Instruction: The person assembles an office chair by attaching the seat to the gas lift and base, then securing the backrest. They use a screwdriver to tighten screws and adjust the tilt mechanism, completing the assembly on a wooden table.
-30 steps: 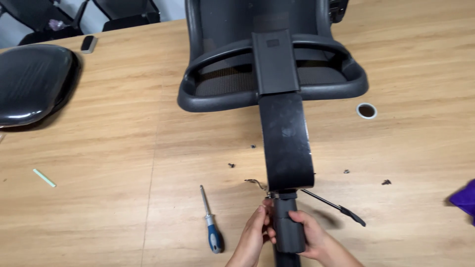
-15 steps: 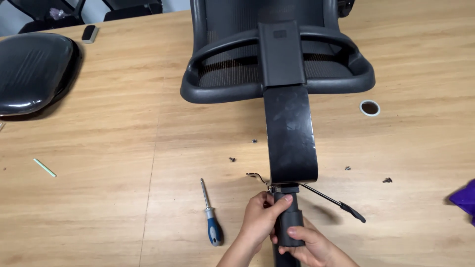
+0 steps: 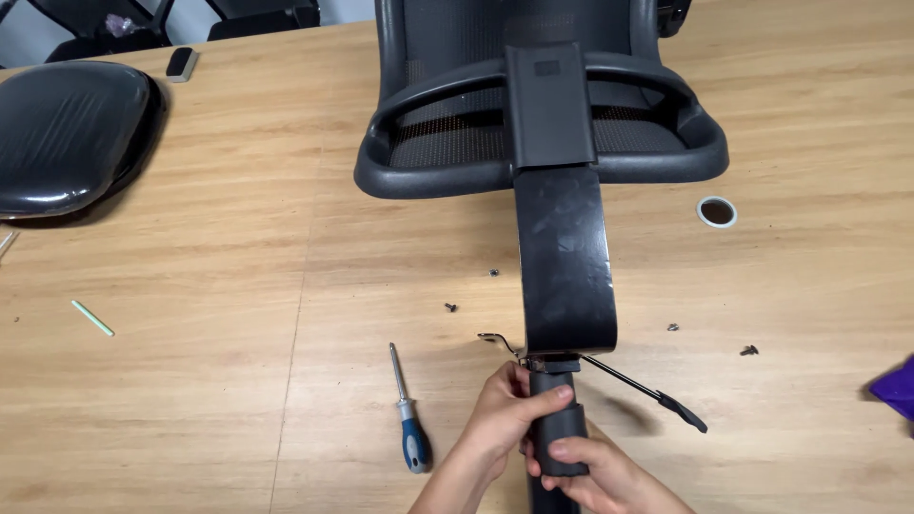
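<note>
Head view: black cylinder, short, matte, stands under the lower end of the curved black support plate, near the bottom edge of the wooden table. Left hand wraps the cylinder from the left, thumb across its top. Right hand grips the cylinder's lower part, fingers curled round the front. Thin black lever sticks out to the right just below the plate. Plate runs up to the chair backrest lying on the table.

Blue-handled screwdriver lies just left of the left hand, apart from it. Small screws scattered near the plate. Bare wood both sides.

Cylinder bottom and both wrists cut off by frame edge. Joint between cylinder and plate hard to make out.
</note>
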